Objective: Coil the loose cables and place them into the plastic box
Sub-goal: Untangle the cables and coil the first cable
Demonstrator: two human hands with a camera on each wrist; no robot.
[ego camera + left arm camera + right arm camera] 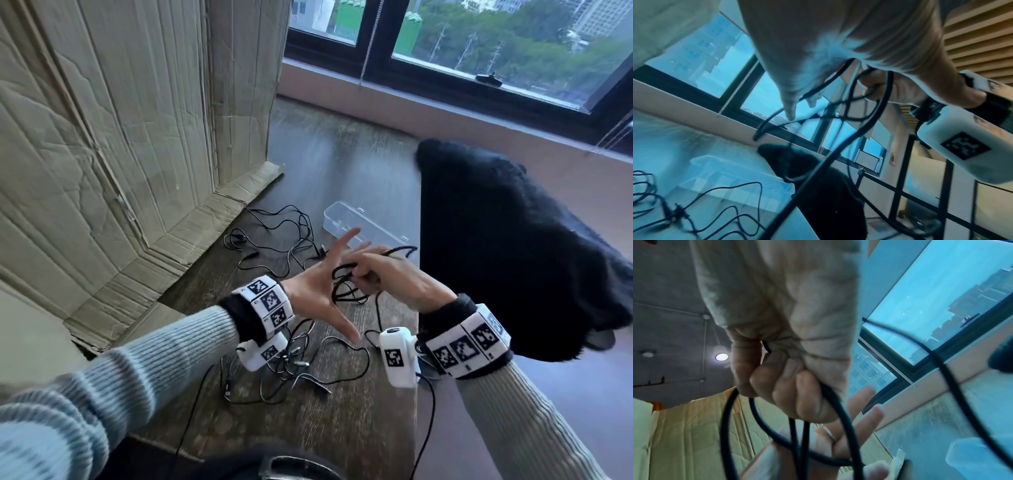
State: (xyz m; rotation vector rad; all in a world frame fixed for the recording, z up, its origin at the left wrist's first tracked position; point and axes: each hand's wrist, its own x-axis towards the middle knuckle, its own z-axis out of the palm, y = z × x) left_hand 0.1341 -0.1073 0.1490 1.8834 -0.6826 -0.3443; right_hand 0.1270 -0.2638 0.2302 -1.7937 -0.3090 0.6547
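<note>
My left hand [325, 287] is held above the floor with straight, spread fingers, index up and thumb down. Loops of a black cable [346, 291] hang across its palm. My right hand [376, 274] is just right of it, fingers curled round the same cable [731, 426]; the right wrist view shows the grip [797, 395] plainly. One strand trails down to the floor. The clear plastic box [363, 222] lies open on the floor just beyond both hands, with no cable visible inside it. More loose black cables [284, 233] lie left of the box.
A second tangle of thin cables [294, 363] lies on the wooden floor under my wrists. A tall cardboard sheet [120, 144] stands on the left. A black fuzzy cloth [513, 240] covers the floor right of the box. A window ledge [445, 102] runs behind.
</note>
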